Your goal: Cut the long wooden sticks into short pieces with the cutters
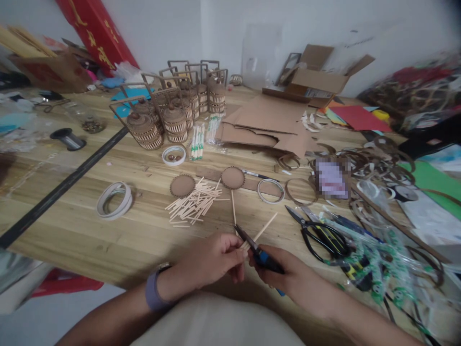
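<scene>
My left hand (219, 257) is pinched around thin wooden sticks (267, 226) just above the table's front edge; one sticks out to the upper right. Another slim stick (234, 207) points away from me, beside the tool's tip. In my right hand (288, 271) are blue-handled cutting pliers (265, 258), their dark jaws at the sticks by my left fingertips. Whether the jaws are closed on a stick is too small to tell. A loose pile of short wooden sticks (194, 202) lies ahead, next to two round brown discs with toothed rims, a left disc (182, 185) and a right disc (233, 178).
Several small lidded baskets with tall handles (175, 122) stand at the back. Tape rolls (114, 200) lie left, cardboard sheets (266, 117) behind. Black-handled scissors (324, 235) and green-printed plastic wrappers (392, 269) crowd the right side. A wire spool (68, 139) is far left.
</scene>
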`<act>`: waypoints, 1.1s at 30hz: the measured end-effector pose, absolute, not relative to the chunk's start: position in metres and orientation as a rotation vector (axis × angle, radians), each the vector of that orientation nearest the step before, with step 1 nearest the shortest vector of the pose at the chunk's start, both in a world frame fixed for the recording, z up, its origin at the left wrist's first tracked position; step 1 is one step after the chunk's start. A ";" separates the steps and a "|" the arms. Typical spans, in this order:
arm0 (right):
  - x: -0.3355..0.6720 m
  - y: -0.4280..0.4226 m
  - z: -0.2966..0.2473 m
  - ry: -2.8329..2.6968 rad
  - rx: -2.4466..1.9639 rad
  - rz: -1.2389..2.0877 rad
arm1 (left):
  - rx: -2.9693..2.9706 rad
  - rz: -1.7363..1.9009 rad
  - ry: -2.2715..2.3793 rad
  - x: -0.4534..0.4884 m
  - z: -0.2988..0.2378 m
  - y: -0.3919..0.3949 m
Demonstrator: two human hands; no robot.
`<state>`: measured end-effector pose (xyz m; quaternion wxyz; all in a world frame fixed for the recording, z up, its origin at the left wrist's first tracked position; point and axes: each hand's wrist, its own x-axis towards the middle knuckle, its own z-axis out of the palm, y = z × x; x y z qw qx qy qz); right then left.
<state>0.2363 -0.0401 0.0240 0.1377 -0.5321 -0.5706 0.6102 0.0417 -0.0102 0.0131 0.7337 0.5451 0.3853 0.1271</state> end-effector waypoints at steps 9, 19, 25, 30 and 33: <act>0.240 -0.038 0.025 -1.403 -1.395 2.044 | 1.241 0.290 0.851 0.040 0.009 -0.012; 0.237 -0.039 0.019 -1.476 -1.454 1.929 | 1.294 0.288 0.882 0.040 0.017 -0.011; 0.235 -0.036 0.017 -1.518 -1.466 1.882 | 1.286 0.302 0.921 0.042 0.017 -0.009; 0.247 -0.038 0.019 -1.705 -1.530 1.715 | 1.395 0.386 1.045 0.028 0.021 -0.002; 0.252 -0.040 0.018 -1.921 -1.711 1.179 | 1.523 0.392 1.190 0.022 0.021 0.002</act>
